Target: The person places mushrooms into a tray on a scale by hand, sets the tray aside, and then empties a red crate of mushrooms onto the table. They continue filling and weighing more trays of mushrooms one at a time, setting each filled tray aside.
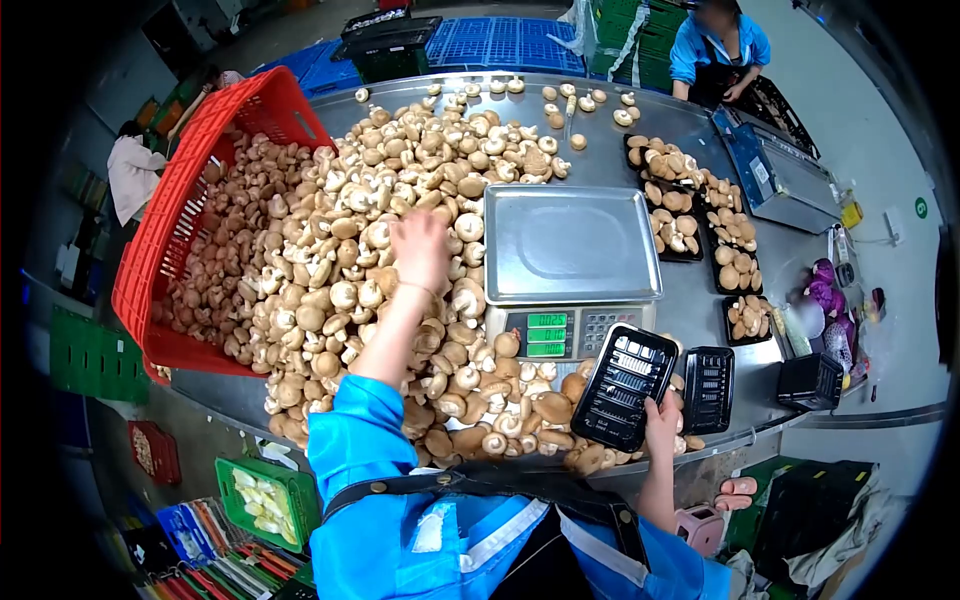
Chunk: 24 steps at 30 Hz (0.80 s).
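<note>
Left hand among the mushrooms, right hand holding a black tray

At the far left, a red crate (140, 275) lies tipped on a metal table (610, 150), its open side towards a broad heap of brown-capped mushrooms (310, 290) that spreads from inside it across the table. The left hand (421, 250) reaches down into the heap, palm down, touching the mushrooms; its fingertips are partly lost among the caps, so I cannot tell how wide the grip is or whether it has hold of one.

Just right of that hand stands a scale (570, 245) with a bare metal plate and a green-lit display on its near side. More mushrooms lie along the near edge of the table, below the scale. Over them, the right hand (661, 425) grips the black tray (625, 388) by its lower right edge, closed on the rim, the tray empty and tilted. A second black tray (708, 390) sits just beside it, also empty.

Farther right, filled trays (738, 270) of mushrooms stand close together beside the scale, with a stack of black trays (810, 382) nearer the table edge. Beyond them, at the far side, is a person in blue (720, 50)
</note>
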Motion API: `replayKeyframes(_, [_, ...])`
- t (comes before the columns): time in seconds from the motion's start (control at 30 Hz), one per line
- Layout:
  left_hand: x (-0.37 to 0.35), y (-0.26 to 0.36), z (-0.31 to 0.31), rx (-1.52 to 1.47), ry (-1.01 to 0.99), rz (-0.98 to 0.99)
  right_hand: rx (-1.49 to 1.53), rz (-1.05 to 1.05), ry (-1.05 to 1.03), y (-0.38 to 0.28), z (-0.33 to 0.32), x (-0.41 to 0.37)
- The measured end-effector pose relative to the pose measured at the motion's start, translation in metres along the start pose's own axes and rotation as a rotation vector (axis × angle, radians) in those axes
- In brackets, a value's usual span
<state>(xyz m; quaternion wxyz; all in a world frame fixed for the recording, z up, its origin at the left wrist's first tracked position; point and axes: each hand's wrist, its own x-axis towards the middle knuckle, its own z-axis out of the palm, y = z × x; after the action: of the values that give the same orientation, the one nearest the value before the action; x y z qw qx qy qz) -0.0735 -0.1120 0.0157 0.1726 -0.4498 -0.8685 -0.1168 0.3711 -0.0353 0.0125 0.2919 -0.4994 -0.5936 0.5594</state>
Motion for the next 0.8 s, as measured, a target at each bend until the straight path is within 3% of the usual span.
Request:
replayKeyframes(0.07, [0.010,-0.012,-0.036,0.129,0.001,-0.155,-0.040,0.019,-0.017,-0.002,0.003,-0.004])
replayKeyframes(0.13, [0.021,-0.009,-0.037,0.092,-0.190,-0.034,-0.131,-0.011,-0.020,0.004,0.006,-0.003])
replayKeyframes(0.27, [0.022,0.027,-0.009,0.076,-0.438,0.224,-0.005,-0.006,-0.002,-0.001,0.021,-0.009])
replayKeyframes(0.3, [0.024,0.030,0.005,0.045,-0.511,0.197,-0.019,-0.001,-0.004,-0.005,0.022,-0.010])
replayKeyframes(0.43, [0.036,0.033,0.025,0.014,-0.483,0.169,-0.052,-0.002,0.028,-0.007,0.022,-0.015])
replayKeyframes(0.5, [0.041,0.035,0.017,-0.005,-0.627,0.075,-0.053,-0.003,0.045,-0.006,0.022,-0.018])
replayKeyframes(0.6, [0.044,0.026,0.011,0.080,-0.622,0.026,-0.096,0.011,0.064,-0.010,0.023,-0.022])
replayKeyframes(0.67, [0.044,0.013,0.009,0.219,-0.514,0.053,-0.128,-0.012,0.073,-0.012,0.024,-0.023])
replayKeyframes(0.8, [0.056,-0.007,-0.017,0.285,-0.372,-0.075,-0.137,-0.011,0.081,-0.014,0.025,-0.025])
